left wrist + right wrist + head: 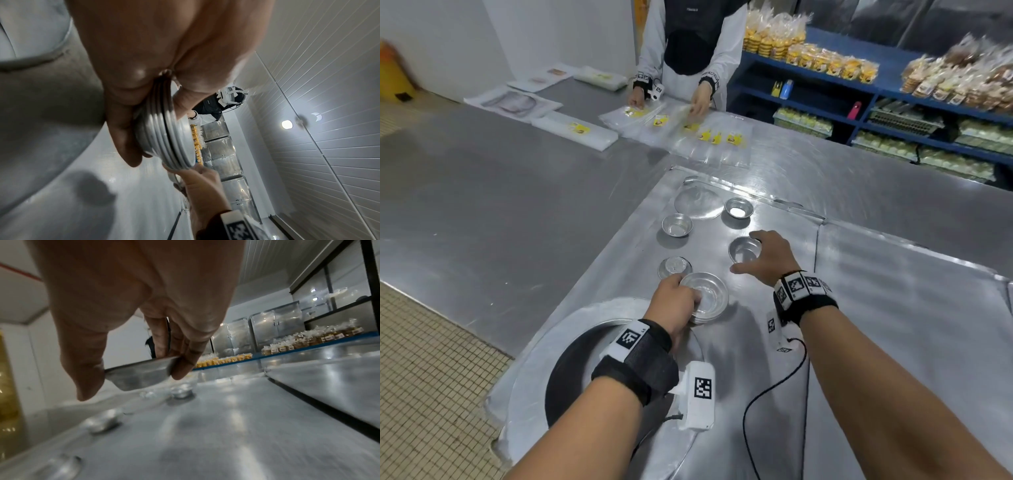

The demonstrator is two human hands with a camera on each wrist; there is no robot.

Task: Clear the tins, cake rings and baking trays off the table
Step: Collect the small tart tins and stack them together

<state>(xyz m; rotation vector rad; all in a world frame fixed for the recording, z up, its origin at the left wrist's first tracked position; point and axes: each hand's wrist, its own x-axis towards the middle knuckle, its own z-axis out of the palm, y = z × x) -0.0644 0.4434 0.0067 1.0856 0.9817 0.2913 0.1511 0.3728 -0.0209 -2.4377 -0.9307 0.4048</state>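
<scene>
Silver tins (677, 224), blue shelves (825, 78), yellow-labelled clear bags (688, 126)

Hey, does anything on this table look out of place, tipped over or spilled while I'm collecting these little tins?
One small tin, just beyond the stack of tins in your left hand, appears to lie upside down, unlike the two upright tins farther off. Nothing looks spilled or damaged. Your right hand grips another tin.

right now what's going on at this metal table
A person is gathering small round tins. The left hand holds a nested stack of tins, and the right hand is gripping another single tin by its rim. Three more loose tins, like the one at the far end, still sit on the steel table. Across it, a second person is sorting clear plastic bags.
</scene>
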